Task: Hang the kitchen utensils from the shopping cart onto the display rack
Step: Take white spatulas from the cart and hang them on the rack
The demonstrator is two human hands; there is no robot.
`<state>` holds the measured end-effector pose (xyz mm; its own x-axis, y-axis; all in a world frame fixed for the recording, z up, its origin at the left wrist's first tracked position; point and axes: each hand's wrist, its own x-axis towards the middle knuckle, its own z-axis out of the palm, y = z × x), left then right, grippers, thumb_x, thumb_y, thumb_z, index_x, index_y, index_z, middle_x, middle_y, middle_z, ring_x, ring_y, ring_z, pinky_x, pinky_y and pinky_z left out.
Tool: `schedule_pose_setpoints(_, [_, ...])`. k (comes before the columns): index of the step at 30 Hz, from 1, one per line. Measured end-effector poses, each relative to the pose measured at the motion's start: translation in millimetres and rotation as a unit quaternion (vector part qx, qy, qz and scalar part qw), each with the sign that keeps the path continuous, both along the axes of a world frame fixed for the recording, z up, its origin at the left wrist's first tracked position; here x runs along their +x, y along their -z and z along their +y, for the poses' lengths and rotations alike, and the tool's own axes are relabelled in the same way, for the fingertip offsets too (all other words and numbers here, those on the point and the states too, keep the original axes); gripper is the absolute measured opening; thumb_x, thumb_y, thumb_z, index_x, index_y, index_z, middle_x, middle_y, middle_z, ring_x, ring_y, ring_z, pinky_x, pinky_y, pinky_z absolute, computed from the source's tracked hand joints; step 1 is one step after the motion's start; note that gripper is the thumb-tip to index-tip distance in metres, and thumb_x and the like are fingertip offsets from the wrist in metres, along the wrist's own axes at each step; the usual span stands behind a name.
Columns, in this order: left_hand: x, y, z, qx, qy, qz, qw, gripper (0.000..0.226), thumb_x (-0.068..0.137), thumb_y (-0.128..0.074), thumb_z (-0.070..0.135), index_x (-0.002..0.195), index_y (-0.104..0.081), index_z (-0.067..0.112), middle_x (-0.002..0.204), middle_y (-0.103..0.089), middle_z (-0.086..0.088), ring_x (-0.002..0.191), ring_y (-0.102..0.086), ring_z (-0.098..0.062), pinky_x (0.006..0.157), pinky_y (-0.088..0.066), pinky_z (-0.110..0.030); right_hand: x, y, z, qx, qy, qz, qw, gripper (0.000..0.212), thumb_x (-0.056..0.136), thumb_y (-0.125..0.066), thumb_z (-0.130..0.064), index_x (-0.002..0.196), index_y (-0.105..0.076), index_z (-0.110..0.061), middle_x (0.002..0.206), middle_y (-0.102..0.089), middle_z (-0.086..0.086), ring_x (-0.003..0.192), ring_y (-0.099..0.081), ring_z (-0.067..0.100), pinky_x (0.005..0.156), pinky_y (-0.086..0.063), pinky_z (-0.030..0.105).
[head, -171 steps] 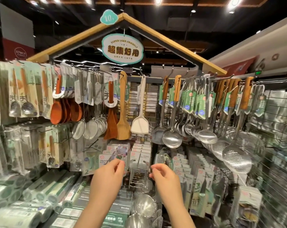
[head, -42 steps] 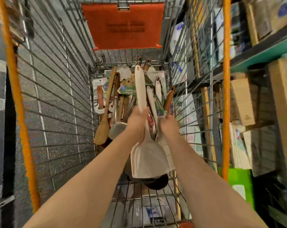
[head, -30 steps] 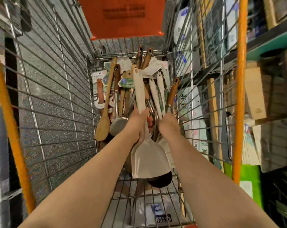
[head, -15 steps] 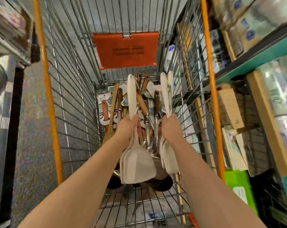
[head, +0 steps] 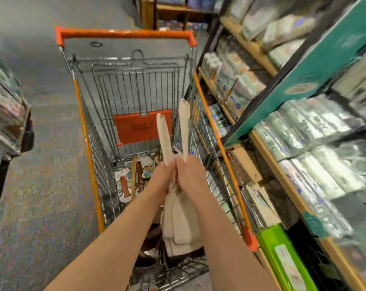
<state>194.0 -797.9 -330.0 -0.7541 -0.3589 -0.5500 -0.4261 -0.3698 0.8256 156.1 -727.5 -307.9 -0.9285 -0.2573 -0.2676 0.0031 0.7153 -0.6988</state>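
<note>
Shop aisle (head: pixel 41 185), cart (head: pixel 125 35), cream spatulas (head: pixel 183 224) lengthwise (handles away)

You've got even, fairly bright shop light here, soft enough that your forearms (head: pixel 114 238) show no hard shadows. Motion blur is heavy though: the shelf packs (head: pixel 329 131) on your right smear into pale streaks, with some glare on the wrapping. The floor (head: pixel 41 196) is a mush of coloured speckle. The middle holds up better: the white spatulas (head: pixel 184 127) and the shopping cart (head: pixel 125 34) rim are soft but readable. The wide lens bows the cart sides outward, and the cart bottom sits dark.
</note>
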Motion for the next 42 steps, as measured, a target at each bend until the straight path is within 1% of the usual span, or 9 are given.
schedule_pose_setpoints(2, [3.9, -18.5, 7.7, 0.029, 0.014, 0.017, 0.999, 0.023, 0.093, -0.05, 0.032, 0.091, -0.064, 0.013, 0.091, -0.068, -0.015, 0.088, -0.064, -0.027, 0.086, -0.05, -0.039, 8.9, -18.3, 10.9, -0.015, 0.006, 0.016, 1.0, 0.036, 0.098, -0.042, -0.029, 0.108, -0.059, 0.001, 0.108, -0.061, 0.019, 0.095, -0.058, 0.031, 0.076, -0.043, 0.032])
schedule_pose_setpoints(5, [6.4, -44.6, 28.3, 0.054, 0.05, 0.037, 0.997, 0.029, 0.087, -0.053, 0.036, 0.098, -0.064, 0.011, 0.099, -0.064, -0.024, 0.088, -0.062, -0.031, 0.079, -0.046, -0.042, 24.1, -48.3, 34.4, -0.01, 0.011, 0.064, 0.998, 0.039, 0.098, -0.041, -0.035, 0.106, -0.059, -0.001, 0.107, -0.062, 0.018, 0.101, -0.057, 0.034, 0.083, -0.044, 0.037])
schedule_pose_setpoints(12, [24.3, -129.4, 114.2, 0.153, 0.122, 0.135, 0.971, 0.033, 0.1, -0.04, 0.033, 0.097, -0.06, 0.007, 0.042, -0.059, -0.002, 0.032, -0.054, -0.007, 0.033, -0.039, -0.012, 61.9, -133.9, 120.6, -0.022, 0.099, 0.178, 0.979, 0.038, 0.096, -0.043, -0.043, 0.096, -0.065, -0.012, 0.091, -0.061, 0.006, 0.087, -0.058, 0.027, 0.069, -0.04, 0.033])
schedule_pose_setpoints(17, [39.3, -185.1, 195.8, 0.17, 0.17, 0.159, 0.958, 0.047, 0.098, -0.038, 0.041, 0.114, -0.062, 0.004, 0.087, -0.068, -0.013, 0.075, -0.066, -0.019, 0.05, -0.055, -0.022, 99.8, -189.6, 204.4, -0.038, 0.162, 0.238, 0.957, 0.033, 0.093, -0.043, -0.047, 0.085, -0.062, -0.021, 0.085, -0.064, 0.002, 0.082, -0.058, 0.024, 0.065, -0.041, 0.032])
schedule_pose_setpoints(20, [59.1, -216.1, 261.2, 0.188, 0.209, 0.197, 0.939, 0.051, 0.098, -0.034, 0.047, 0.11, -0.063, 0.006, 0.095, -0.068, -0.013, 0.083, -0.066, -0.02, 0.061, -0.057, -0.024, 129.5, -217.1, 269.5, -0.061, 0.196, 0.278, 0.938, 0.03, 0.092, -0.046, -0.047, 0.082, -0.062, -0.023, 0.083, -0.064, 0.001, 0.079, -0.057, 0.023, 0.063, -0.039, 0.032])
schedule_pose_setpoints(29, [126.2, -268.9, 443.8, 0.224, 0.331, 0.226, 0.889, 0.032, 0.095, -0.041, 0.022, 0.076, -0.061, 0.007, 0.056, -0.061, -0.007, 0.045, -0.06, -0.014, 0.042, -0.048, -0.017, 203.5, -258.1, 444.7, -0.003, 0.282, 0.32, 0.904, 0.021, 0.09, -0.051, -0.035, 0.101, -0.067, -0.027, 0.092, -0.069, -0.003, 0.085, -0.061, 0.021, 0.069, -0.047, 0.031])
schedule_pose_setpoints(33, [137.0, -273.9, 495.4, 0.21, 0.338, 0.231, 0.888, 0.024, 0.094, -0.045, 0.009, 0.08, -0.063, 0.002, 0.058, -0.064, -0.006, 0.05, -0.064, -0.01, 0.047, -0.052, -0.016, 221.7, -262.9, 488.1, 0.017, 0.317, 0.319, 0.893, 0.015, 0.087, -0.048, -0.024, 0.088, -0.063, -0.027, 0.08, -0.063, -0.004, 0.077, -0.057, 0.02, 0.059, -0.04, 0.03])
schedule_pose_setpoints(37, [135.4, -280.4, 528.8, 0.18, 0.352, 0.216, 0.893, 0.023, 0.092, -0.049, 0.008, 0.072, -0.061, 0.004, 0.054, -0.059, -0.006, 0.043, -0.059, -0.011, 0.04, -0.045, -0.016, 220.5, -265.9, 520.6, 0.032, 0.317, 0.319, 0.893, 0.02, 0.085, -0.049, -0.019, 0.096, -0.065, -0.023, 0.083, -0.064, -0.002, 0.073, -0.051, 0.017, 0.053, -0.037, 0.024])
schedule_pose_setpoints(42, [101.5, -285.5, 554.8, 0.097, 0.371, 0.214, 0.899, 0.024, 0.088, -0.054, 0.013, 0.065, -0.057, 0.011, 0.057, -0.053, -0.008, 0.053, -0.051, -0.02, 0.05, -0.036, -0.026, 201.2, -269.9, 540.4, -0.017, 0.314, 0.318, 0.894, 0.021, 0.085, -0.046, -0.012, 0.101, -0.058, -0.021, 0.085, -0.06, 0.001, 0.072, -0.053, 0.014, 0.054, -0.039, 0.022])
